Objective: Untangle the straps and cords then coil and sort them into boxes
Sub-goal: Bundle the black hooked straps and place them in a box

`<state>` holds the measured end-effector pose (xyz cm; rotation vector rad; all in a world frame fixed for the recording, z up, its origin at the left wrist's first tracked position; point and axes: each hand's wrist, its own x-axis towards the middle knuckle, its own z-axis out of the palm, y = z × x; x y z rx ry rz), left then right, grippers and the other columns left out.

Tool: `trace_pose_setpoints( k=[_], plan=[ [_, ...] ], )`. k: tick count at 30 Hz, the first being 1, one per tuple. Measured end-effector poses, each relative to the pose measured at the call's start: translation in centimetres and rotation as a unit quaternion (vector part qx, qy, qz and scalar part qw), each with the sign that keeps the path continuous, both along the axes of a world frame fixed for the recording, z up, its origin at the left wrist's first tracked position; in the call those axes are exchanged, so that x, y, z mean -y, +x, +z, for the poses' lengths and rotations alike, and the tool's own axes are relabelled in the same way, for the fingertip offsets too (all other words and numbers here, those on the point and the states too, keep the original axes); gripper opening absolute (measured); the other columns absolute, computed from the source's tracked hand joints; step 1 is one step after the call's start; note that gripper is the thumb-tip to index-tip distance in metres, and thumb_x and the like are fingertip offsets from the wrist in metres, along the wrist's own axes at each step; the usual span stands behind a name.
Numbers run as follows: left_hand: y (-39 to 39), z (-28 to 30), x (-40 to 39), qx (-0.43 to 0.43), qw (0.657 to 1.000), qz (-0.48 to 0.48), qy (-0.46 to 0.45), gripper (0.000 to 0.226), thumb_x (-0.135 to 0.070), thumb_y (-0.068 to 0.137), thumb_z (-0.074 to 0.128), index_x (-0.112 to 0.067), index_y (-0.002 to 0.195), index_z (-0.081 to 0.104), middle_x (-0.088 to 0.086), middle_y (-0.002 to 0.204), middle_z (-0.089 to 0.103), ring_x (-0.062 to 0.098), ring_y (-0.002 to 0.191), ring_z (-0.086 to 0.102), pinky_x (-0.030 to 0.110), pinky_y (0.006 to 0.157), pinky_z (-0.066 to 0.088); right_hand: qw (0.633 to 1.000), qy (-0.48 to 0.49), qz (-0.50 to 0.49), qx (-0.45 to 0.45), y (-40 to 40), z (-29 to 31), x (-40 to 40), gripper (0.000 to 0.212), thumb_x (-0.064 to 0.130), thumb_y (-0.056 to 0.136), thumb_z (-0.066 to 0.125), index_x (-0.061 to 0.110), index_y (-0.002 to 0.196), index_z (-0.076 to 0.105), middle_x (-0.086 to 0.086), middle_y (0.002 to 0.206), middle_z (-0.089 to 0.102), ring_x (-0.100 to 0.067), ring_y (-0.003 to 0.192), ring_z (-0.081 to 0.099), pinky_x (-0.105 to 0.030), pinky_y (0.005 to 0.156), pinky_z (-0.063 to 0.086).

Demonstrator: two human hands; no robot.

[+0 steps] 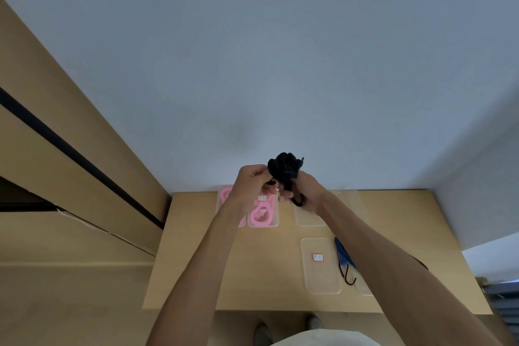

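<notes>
Above the table (224, 275), left hand (252, 181) and right hand (304, 191) grip black cord (283, 167).

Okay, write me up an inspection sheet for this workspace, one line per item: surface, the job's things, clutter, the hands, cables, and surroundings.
Surface: light wooden table set against a pale wall.
Job's things: black cord bundle held up above the table; pink coil lying in a clear box; another pink coil in the box beside it, partly hidden by the arm; blue strap with black hook on the table; empty clear labelled box; another clear box behind the right arm.
Clutter: nothing seen.
Hands: left hand and right hand both grip the black bundle.
Cables: nothing seen apart from the job's cords.
Surroundings: wooden panelling at left; shoes on the floor below.
</notes>
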<state>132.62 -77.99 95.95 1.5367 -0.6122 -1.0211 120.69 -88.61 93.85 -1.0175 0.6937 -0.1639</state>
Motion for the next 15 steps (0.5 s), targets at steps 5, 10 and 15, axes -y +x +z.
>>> trace_pose_setpoints(
  k=[5, 10, 15],
  plan=[
    [0.9, -1.5, 0.7, 0.020, 0.992, 0.123, 0.023, 0.027, -0.011, 0.094, 0.067, 0.006, 0.074, 0.064, 0.009, 0.058, 0.057, 0.017, 0.044, 0.051, 0.024, 0.047, 0.044, 0.996, -0.067, 0.030, -0.050, 1.0, 0.4, -0.3, 0.020, 0.022, 0.105, 0.045, 0.007, 0.096, 0.052, -0.008, 0.066, 0.051, -0.018, 0.048, 0.033, -0.030, 0.051, 0.036],
    [0.4, -2.5, 1.4, 0.100, 0.974, 0.196, 0.057, 0.028, -0.004, 0.091, 0.058, 0.004, 0.065, 0.055, 0.009, 0.055, 0.055, 0.013, 0.040, 0.046, 0.022, 0.046, 0.040, 0.993, -0.094, -0.018, -0.068, 1.8, 0.0, -0.6, 0.018, 0.016, 0.105, 0.044, 0.005, 0.091, 0.048, -0.015, 0.074, 0.062, -0.021, 0.048, 0.046, -0.032, 0.054, 0.038],
    [1.2, -3.1, 2.1, 0.197, 0.949, 0.236, 0.075, 0.029, -0.010, 0.087, 0.054, 0.003, 0.061, 0.050, 0.022, 0.058, 0.057, 0.023, 0.051, 0.043, 0.043, 0.051, 0.043, 0.997, 0.000, -0.016, 0.070, 1.2, -0.2, -0.2, 0.021, 0.008, 0.093, 0.062, -0.007, 0.107, 0.059, -0.024, 0.102, 0.062, -0.026, 0.103, 0.070, -0.030, 0.088, 0.053]
  ],
)
